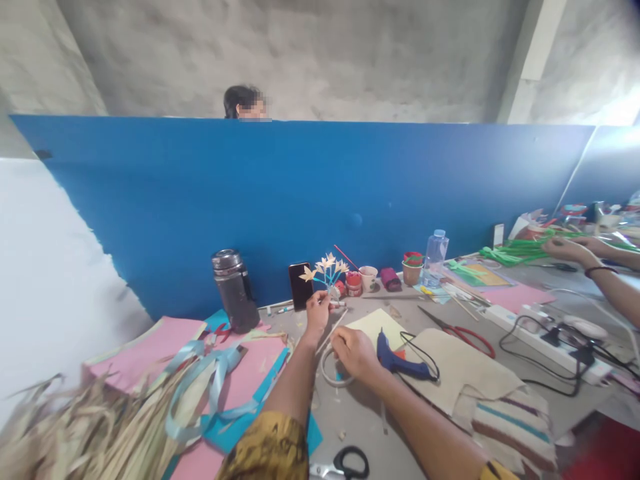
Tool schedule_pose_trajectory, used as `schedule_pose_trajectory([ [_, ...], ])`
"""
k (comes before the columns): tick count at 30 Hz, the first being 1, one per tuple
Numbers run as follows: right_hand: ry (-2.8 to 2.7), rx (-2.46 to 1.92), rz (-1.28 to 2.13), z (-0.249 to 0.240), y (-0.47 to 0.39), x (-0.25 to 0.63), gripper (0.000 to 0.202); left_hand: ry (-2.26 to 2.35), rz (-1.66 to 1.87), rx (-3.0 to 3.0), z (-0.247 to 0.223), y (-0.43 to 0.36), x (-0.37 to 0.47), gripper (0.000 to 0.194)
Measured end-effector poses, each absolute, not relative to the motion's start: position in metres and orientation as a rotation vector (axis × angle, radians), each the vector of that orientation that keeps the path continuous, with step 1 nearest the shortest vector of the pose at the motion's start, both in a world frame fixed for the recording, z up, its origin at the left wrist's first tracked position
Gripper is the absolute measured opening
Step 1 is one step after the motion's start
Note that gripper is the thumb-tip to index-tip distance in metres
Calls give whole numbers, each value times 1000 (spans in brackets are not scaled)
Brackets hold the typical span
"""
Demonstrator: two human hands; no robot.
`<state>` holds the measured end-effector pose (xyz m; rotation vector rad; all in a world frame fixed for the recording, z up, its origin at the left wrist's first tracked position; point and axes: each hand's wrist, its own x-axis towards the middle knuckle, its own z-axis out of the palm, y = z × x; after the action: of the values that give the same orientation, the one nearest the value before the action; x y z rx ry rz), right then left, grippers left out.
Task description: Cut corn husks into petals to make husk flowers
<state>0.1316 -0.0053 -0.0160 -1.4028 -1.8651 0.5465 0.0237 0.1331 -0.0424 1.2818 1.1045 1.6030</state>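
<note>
My left hand (319, 315) reaches forward with its fingers closed at the base of a small spray of cream flowers (327, 268) on blue stems. Its fingertips partly hide what they grip. My right hand (354, 350) is closed on a pale thin ring (327, 377), perhaps a roll of tape, just above the table. Right of that hand lies a blue glue gun (400, 360) with a black cable. A sheet of pale yellow paper (377, 327) is behind it. Black-handled scissors (345, 463) lie near the front edge, below my forearms.
A dark flask (235, 290), a phone (300, 287), paper cups (369, 279) and a bottle (436, 259) line the blue partition (300, 187). Dried husks (100, 427) and ribbon (185, 400) fill the left. Red-handled scissors (463, 332) and a power strip (545, 343) lie right; another person's hands (567, 250) hold green strips.
</note>
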Motion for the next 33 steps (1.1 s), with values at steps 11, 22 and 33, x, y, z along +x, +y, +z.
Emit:
schedule_pose_trajectory([
  [11,-1915,-1507,436,-17,-2,132,18,1163,1534,1388,-39,140,21,14],
  [22,-2044,-1557,323,-15,-6,130,20,1183,1465,1442,-45,146,32,15],
  [33,-2072,-1542,350,-20,-2,129,18,1213,1429,1481,-48,159,32,13],
])
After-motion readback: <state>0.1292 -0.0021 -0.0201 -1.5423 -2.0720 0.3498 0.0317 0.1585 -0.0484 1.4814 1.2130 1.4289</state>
